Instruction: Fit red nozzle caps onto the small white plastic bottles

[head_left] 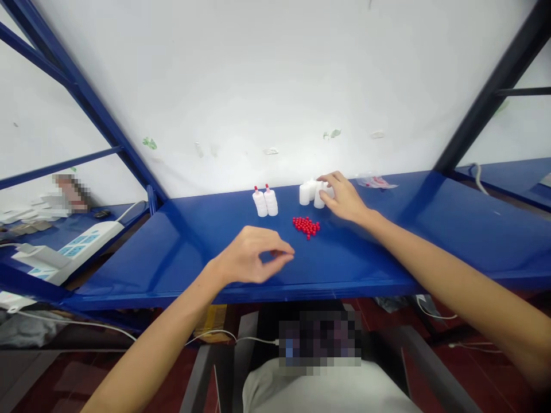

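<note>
My left hand (pixel 258 254) is over the front part of the blue table, thumb and fingertips pressed together; anything between them is too small to make out. My right hand (pixel 342 198) reaches to a group of white bottles (pixel 305 194) near the wall, its thumb and fingers around a white bottle (pixel 319 196) at the group's right side. A pile of small red caps (pixel 306 225) lies between the hands. Two white bottles with red tips (pixel 264 203) stand side by side, left of the pile.
The blue table (pixel 193 246) backs onto a white wall. A clear plastic bag with red print (pixel 376 182) lies at the back right. On the left are a power strip (pixel 86 246) and blue rack posts. A cable hangs below the front edge.
</note>
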`<state>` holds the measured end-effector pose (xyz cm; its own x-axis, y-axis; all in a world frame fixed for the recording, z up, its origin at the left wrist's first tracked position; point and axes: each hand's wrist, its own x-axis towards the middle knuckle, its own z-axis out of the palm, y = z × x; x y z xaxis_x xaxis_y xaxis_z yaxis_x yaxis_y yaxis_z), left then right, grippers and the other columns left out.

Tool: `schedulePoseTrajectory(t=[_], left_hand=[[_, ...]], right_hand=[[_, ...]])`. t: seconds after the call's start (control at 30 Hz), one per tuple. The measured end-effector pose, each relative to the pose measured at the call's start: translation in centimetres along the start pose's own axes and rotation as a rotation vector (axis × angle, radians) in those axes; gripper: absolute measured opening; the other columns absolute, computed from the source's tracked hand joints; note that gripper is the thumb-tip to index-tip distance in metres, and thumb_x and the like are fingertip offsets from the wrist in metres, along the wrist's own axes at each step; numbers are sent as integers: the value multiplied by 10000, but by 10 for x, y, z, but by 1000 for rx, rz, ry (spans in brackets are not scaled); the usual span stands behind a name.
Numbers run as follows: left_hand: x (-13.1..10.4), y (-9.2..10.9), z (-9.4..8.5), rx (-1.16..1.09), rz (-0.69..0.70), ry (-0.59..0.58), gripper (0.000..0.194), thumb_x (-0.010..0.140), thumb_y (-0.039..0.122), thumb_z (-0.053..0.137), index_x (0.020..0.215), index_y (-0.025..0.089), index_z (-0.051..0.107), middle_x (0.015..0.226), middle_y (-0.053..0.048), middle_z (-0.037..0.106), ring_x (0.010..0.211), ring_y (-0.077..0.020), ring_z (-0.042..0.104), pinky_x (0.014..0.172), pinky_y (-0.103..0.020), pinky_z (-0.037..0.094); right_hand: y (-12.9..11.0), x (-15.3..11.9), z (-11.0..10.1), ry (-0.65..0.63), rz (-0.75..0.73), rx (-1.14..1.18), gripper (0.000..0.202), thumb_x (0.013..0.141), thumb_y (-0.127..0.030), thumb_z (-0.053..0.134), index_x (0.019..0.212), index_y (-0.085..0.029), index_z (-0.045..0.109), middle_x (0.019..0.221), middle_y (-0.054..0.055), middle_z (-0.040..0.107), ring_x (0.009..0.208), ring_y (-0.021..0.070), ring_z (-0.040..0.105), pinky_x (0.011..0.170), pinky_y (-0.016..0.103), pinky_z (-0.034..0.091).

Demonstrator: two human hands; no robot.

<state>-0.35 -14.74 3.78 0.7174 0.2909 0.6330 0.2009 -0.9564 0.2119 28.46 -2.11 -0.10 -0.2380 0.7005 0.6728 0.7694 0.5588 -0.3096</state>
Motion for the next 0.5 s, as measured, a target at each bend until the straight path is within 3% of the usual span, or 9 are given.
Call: schedulePoseTrajectory(t=[0.07, 0.13, 0.23, 0.37, 0.5], left_hand=[[-6, 6, 13, 43, 42, -58, 75, 830, 188, 612, 848, 156, 677, 675, -13, 680, 551, -109, 552, 512, -256, 409], [-14, 14, 21, 103, 62, -41, 101, 827, 157, 576, 773, 155, 660, 616, -5, 643, 515, -104, 509, 495, -260, 374], [-15, 13, 19, 88, -90, -19, 151, 845, 129, 535, 762, 157, 658, 637, 1, 643, 547, -93, 516, 537, -240, 392], [13, -20, 6, 34, -450, -10, 266, 919, 219, 473, 768, 156, 683, 642, 6, 649, 588, -97, 554, 589, -226, 413], [39, -56, 12, -85, -638, -17, 324, 922, 341, 479, 753, 142, 672, 574, 8, 605, 552, -113, 547, 566, -231, 414]], right_hand=[[1, 2, 2, 30, 48, 55, 369, 874, -285, 502, 1202, -158, 617, 1093, 132, 578, 952, 267, 613, 883, 453, 501], [2, 5, 5, 55, 97, 111, 343, 862, -273, 517, 1155, -149, 647, 1069, 130, 579, 918, 256, 621, 854, 440, 518], [3, 7, 9, 55, 145, 179, 272, 858, -266, 523, 1041, -160, 694, 1047, 121, 570, 878, 235, 628, 814, 419, 537], [5, 7, 12, 47, 131, 196, 248, 847, -235, 522, 1008, -181, 703, 1005, 105, 588, 865, 228, 627, 804, 413, 538], [7, 5, 13, 50, 82, 160, 308, 818, -200, 535, 1094, -195, 672, 976, 88, 652, 922, 251, 626, 844, 434, 512]])
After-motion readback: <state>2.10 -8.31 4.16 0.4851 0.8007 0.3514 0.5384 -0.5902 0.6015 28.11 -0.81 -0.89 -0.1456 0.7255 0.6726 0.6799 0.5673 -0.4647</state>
